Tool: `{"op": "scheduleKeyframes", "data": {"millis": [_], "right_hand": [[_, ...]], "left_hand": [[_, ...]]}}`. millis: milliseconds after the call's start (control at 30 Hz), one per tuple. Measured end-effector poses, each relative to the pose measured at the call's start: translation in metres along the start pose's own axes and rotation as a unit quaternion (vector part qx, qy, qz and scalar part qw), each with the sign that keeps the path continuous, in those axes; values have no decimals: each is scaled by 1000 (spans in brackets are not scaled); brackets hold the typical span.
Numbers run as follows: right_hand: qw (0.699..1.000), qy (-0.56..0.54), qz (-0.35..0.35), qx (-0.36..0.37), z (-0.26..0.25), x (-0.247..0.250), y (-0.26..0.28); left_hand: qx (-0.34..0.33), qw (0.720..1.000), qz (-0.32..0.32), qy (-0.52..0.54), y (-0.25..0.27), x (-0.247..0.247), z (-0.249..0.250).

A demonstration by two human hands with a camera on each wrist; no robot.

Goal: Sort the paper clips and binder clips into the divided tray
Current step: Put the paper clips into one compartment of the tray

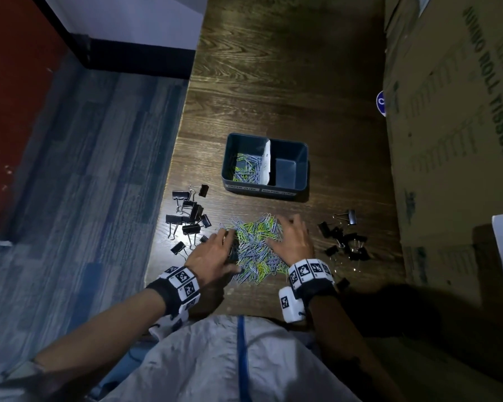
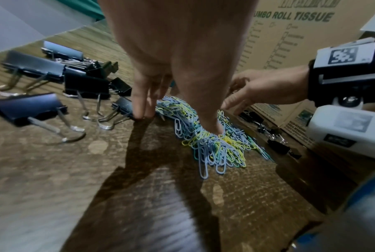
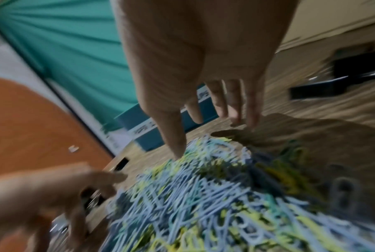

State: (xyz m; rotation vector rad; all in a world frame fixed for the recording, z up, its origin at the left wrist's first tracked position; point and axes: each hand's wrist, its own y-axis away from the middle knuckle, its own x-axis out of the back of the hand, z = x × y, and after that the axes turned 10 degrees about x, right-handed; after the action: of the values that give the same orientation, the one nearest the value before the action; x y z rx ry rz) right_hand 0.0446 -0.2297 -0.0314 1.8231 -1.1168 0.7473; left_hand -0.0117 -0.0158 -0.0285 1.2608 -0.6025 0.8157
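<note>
Head view: paper-clip heap [image 1: 256, 248] lies between left hand [image 1: 212, 256] and right hand [image 1: 294, 239]; 2 binder-clip clusters flank it — 1 divided tray [image 1: 302, 158] beyond, on the surface. Left-wrist view: extended fingers [image 2: 210, 119] touch the heap, nothing gripped. Right-wrist view — blurred; fingers [image 3: 176, 139] spread, nothing held.

Blue-and-yellow paper clips [image 1: 256, 248] lie heaped before the divided tray [image 1: 301, 169]; black binder clips [image 1: 188, 216] are scattered on either side.
</note>
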Motion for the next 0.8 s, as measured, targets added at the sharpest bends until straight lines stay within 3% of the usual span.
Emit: {"op": "scheduleKeyframes", "data": {"millis": [100,167,400,567,800], "right_hand": [[995,11,-85,-45,5,2,7],[991,43,-124,-34,1,-3,9],[998,45,-25,27,1,-23,14],[999,2,-14,44,3,-14,12],[1000,-2,-3,-4,7,0,9]], "left_hand": [[36,998,-39,-35,-8,0,15],[35,997,-34,-53,-10,2,27],[-34,999,25,30,-16,17,34],[-66,993,37,86,-18,19,25],[-66,982,92,148,-21,34,22]]}}
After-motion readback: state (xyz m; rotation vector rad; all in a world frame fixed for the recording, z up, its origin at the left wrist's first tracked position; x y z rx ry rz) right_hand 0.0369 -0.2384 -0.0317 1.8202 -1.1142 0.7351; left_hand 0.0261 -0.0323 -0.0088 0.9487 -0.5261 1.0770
